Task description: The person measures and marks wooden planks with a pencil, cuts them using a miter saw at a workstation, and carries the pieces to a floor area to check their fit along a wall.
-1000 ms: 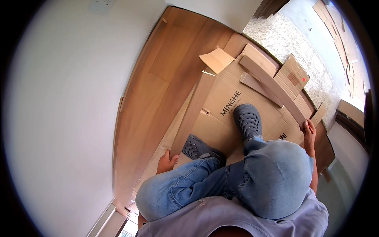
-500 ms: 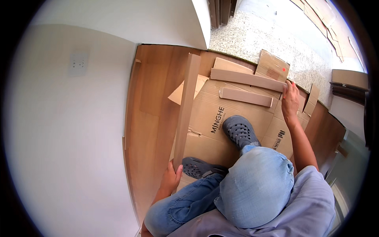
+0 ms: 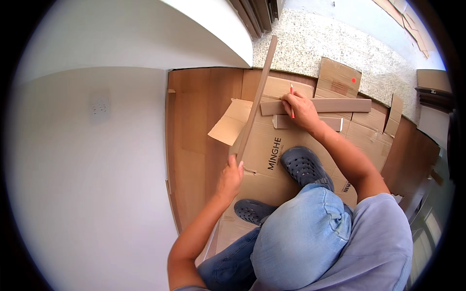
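Observation:
My left hand grips the lower end of a long, narrow brown skirting strip, which slants up and away toward the stone floor. A red pencil stands nearly upright in the closed fingers of my right hand. That hand is over the left part of a brown strip lying crosswise on the cardboard. Just nearer lies a shorter strip with pale ends, partly covered by my right hand and wrist.
Flattened cardboard covers much of the wood floor, with loose flaps at its far side. My dark clogs stand on it. A white wall runs along the left. Beyond the wood lies speckled stone flooring.
My right hand has left the crosswise strip's right end, moved left, and now holds a red pencil. My left hand has risen with the long strip, whose far end now reaches farther away.

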A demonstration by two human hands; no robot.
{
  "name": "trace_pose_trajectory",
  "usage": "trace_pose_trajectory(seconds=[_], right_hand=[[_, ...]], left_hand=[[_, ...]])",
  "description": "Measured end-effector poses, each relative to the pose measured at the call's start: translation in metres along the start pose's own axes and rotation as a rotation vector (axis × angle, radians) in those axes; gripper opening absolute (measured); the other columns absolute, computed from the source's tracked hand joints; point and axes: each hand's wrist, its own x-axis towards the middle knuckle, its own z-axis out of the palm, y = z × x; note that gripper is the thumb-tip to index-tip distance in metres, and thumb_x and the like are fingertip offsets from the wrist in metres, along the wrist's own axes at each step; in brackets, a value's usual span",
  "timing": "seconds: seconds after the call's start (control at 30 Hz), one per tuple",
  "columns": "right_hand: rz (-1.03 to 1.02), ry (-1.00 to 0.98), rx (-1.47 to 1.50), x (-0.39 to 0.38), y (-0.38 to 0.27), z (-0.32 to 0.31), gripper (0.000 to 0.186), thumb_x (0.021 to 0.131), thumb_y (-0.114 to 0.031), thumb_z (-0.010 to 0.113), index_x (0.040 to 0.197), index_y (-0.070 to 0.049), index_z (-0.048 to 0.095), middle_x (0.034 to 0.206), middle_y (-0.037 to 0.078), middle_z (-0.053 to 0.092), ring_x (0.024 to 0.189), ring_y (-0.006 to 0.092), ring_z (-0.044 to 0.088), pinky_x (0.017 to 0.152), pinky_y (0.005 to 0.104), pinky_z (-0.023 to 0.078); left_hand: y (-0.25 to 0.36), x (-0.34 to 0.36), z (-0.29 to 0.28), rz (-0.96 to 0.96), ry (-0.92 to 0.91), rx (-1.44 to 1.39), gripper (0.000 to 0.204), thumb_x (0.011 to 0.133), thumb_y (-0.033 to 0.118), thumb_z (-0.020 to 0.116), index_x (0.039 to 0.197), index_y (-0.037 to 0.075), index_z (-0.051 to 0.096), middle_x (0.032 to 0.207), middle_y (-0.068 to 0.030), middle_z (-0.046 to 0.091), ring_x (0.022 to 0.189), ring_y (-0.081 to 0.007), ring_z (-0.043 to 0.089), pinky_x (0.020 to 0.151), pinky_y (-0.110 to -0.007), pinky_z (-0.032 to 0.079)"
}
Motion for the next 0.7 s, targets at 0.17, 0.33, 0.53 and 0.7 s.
trace_pose_trajectory(seconds=[0.17, 0.33, 0.53, 0.7], right_hand=[[0.132, 0.042, 0.02, -0.011, -0.012, -0.01, 0.013, 0.09, -0.01, 0.07, 0.102, -0.008, 0.065, 0.082, 0.009, 0.068, 0.08, 0.0289, 0.067, 0.07, 0.0416, 0.055], [0.289, 0.205, 0.277, 0.04, -0.022, 0.026, 0.03, 0.093, -0.009, 0.071, 0.123, -0.007, 0.065, 0.101, 0.013, 0.069, 0.086, 0.0264, 0.069, 0.073, 0.0384, 0.055], [0.282, 0.328, 0.341, 0.08, -0.041, 0.068, 0.047, 0.096, -0.009, 0.07, 0.14, -0.006, 0.054, 0.138, 0.016, 0.062, 0.118, 0.0319, 0.064, 0.098, 0.0387, 0.053], [0.293, 0.345, 0.392, 0.081, -0.042, 0.077, 0.048, 0.097, -0.01, 0.069, 0.142, -0.005, 0.053, 0.145, 0.015, 0.059, 0.129, 0.0344, 0.059, 0.107, 0.0398, 0.049]], left_hand=[[0.009, 0.028, 0.042, -0.037, 0.026, -0.064, 0.045, 0.106, 0.029, 0.053, 0.136, -0.004, 0.043, 0.102, -0.0374, 0.067, 0.095, -0.0543, 0.065, 0.08, -0.059, 0.053], [0.006, 0.046, 0.053, -0.13, 0.045, -0.051, 0.047, 0.105, 0.031, 0.054, 0.137, -0.003, 0.043, 0.107, -0.0371, 0.066, 0.1, -0.0543, 0.064, 0.084, -0.059, 0.052], [0.015, 0.053, 0.052, -0.284, -0.031, -0.086, 0.044, 0.105, 0.032, 0.054, 0.133, -0.001, 0.044, 0.109, -0.035, 0.067, 0.104, -0.0543, 0.063, 0.089, -0.059, 0.051], [0.029, 0.054, 0.045, -0.345, -0.04, -0.1, 0.035, 0.106, 0.028, 0.054, 0.125, 0.0, 0.045, 0.106, -0.0347, 0.067, 0.099, -0.0534, 0.064, 0.086, -0.06, 0.051]])
